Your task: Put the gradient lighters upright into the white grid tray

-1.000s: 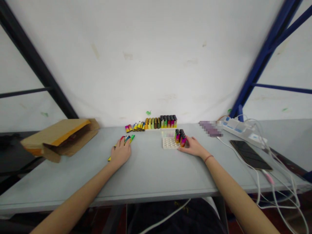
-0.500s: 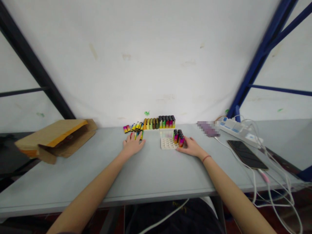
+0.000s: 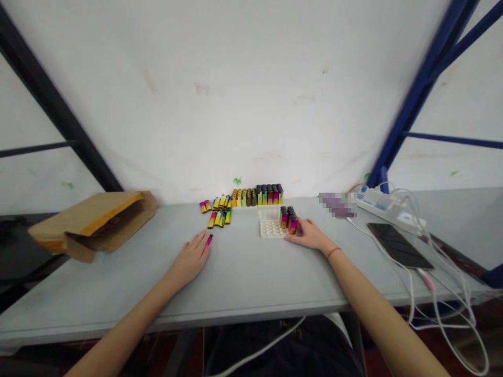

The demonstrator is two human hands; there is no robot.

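Observation:
My left hand rests on the table with a small magenta-and-black lighter at its fingertips, apparently pinched there. Just beyond it lie several rainbow-coloured lighters in a loose group. My right hand sits against several upright gradient lighters standing in a white holder tray, its fingers hiding part of the nearest one. Farther back, a long row of upright lighters stands along the wall.
A brown paper envelope lies open at the table's left. On the right are a pixelated object, a white power strip, a black phone and white cables hanging over the front edge. A white wall backs the grey table.
My left hand has drawn back toward me from the lying lighters, with one magenta lighter now at its fingertips. My right hand stays at the tray.

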